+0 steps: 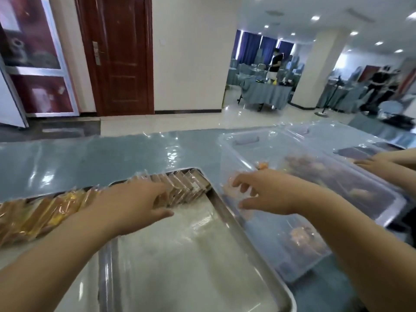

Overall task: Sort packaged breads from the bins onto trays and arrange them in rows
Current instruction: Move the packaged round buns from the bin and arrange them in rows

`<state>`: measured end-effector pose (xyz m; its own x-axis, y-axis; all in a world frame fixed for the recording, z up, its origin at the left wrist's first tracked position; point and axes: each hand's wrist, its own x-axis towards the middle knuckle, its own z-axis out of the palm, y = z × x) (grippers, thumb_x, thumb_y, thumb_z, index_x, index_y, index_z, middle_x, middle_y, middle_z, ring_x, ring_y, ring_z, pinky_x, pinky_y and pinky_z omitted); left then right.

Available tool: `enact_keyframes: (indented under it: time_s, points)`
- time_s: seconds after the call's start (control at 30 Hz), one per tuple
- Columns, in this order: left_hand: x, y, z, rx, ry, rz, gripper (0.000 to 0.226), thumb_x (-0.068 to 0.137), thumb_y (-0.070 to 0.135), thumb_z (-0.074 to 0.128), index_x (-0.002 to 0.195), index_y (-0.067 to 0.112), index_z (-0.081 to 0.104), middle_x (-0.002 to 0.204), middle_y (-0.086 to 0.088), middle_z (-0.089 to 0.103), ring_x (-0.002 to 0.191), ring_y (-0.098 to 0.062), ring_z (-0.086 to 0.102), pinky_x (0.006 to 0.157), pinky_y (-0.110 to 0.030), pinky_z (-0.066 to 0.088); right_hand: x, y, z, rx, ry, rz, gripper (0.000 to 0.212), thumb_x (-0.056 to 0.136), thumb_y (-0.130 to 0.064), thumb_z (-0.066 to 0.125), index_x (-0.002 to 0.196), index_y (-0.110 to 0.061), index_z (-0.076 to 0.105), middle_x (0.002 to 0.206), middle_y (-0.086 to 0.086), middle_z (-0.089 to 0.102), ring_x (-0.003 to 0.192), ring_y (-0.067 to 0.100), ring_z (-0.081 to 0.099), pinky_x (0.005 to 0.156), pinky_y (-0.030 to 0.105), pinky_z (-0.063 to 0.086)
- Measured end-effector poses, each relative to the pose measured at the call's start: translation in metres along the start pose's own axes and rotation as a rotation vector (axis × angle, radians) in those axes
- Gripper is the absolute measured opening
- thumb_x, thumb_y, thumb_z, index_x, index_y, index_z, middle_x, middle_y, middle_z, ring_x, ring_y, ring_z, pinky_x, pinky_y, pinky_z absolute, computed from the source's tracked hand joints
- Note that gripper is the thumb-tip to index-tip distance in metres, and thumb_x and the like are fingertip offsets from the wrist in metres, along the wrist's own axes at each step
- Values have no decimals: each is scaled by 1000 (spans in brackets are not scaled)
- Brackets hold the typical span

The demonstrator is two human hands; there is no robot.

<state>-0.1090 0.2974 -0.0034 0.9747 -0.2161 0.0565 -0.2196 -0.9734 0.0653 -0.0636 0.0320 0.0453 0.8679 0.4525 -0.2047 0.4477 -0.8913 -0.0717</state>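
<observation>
Steel tray (180, 255), lower centre, bare shiny floor over most of it. Both forearms come in from the bottom corners.

Left hand (135, 199) is left of centre. Its fingers (155, 188) are out fairly straight, lying against the row of packaged breads (186, 183), with the thumb low on the tray side. Not curled round any pack.

The row runs along the tray's far edge, packs standing on edge and leaning. Brown packs are at the right end, up to the far right corner. Yellow-wrapped packs (45, 210) continue toward the left edge of the frame.

Right hand (265, 192) is right of centre, at the near left corner of the clear bin (382, 199). Its fingers (238, 181) are loosely curled and spread, thumb below. There is a blurred pinkish patch by the fingertips. Cannot tell if the hand holds anything.

The clear bin sits just beside the tray's right rim. Loose breads in bin (299, 239) show through the wall, blurred, with more toward its far end.

Second clear bin (337, 140) is behind it, upper right. Another person's hand (378, 164) is at the right edge, at the far bin rim.

Table (112, 158) has a blue-grey cover, glossy.

Far: dark red door (119, 55) upper left, white pillar (315, 68) upper right. A standing person (275, 61) is among draped tables in the back room.
</observation>
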Motion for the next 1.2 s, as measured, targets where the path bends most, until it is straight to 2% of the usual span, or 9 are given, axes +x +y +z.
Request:
enact_keyframes:
  time_s: [0.2,0.3,0.4,0.47,0.57,0.7,0.8,1.03,1.2]
  points:
    - [78,49,-11,-74,24,95,30,82,62,53,103,40,56,90,22,57,86,-1,55,73,-25,49,5,87,-27,58,158,128,43,84,-49,63,123,-34,52,110,-15,60,97,10,58,89,29,47]
    - [110,80,-13,-43,37,124,30,84,61,52,104,40,56,96,21,59,89,-1,54,75,-26,48,9,136,-26,21,139,154,42,84,-49,63,122,-33,54,109,-15,61,97,9,58,91,34,48]
    - [141,118,-16,-13,76,134,30,84,61,50,106,40,54,98,20,59,90,-2,54,74,-25,48,17,182,-18,-45,83,123,44,84,-50,63,124,-33,54,108,-14,58,98,8,55,91,32,48]
    - [160,147,-15,-3,110,135,32,85,62,47,107,40,53,99,20,58,90,-3,53,74,-25,47,24,209,-11,-112,26,88,44,87,-46,60,128,-31,52,115,-9,59,105,13,55,92,29,45]
    - [186,191,-6,-7,117,128,34,86,62,46,110,39,52,103,17,59,92,-5,53,76,-28,48,38,242,11,-169,-171,44,47,89,-39,59,133,-26,47,124,0,58,111,21,55,88,30,42]
    - [220,236,18,44,30,111,30,89,57,46,108,35,52,107,10,59,96,-13,55,72,-28,44,58,282,41,-266,-386,-34,53,86,-36,65,133,-20,47,126,4,58,111,25,56,91,35,47]
    - [241,252,37,64,-67,68,32,88,55,49,108,30,54,108,5,58,99,-18,55,69,-28,37,75,306,62,-335,-506,-63,60,84,-30,70,137,-18,44,129,5,57,114,27,55,88,33,44]
    - [260,249,65,84,-277,-59,27,87,44,55,102,22,58,113,-4,60,100,-24,56,69,-29,38,118,328,114,-359,-644,-116,65,79,-26,75,137,-14,46,132,8,55,117,28,55,91,36,46]
    - [260,249,67,74,-339,-67,23,87,45,56,92,23,53,100,-3,55,86,-23,48,67,-30,37,120,328,144,-397,-690,-188,50,84,-18,69,129,-12,50,122,10,59,106,27,58,84,33,45]
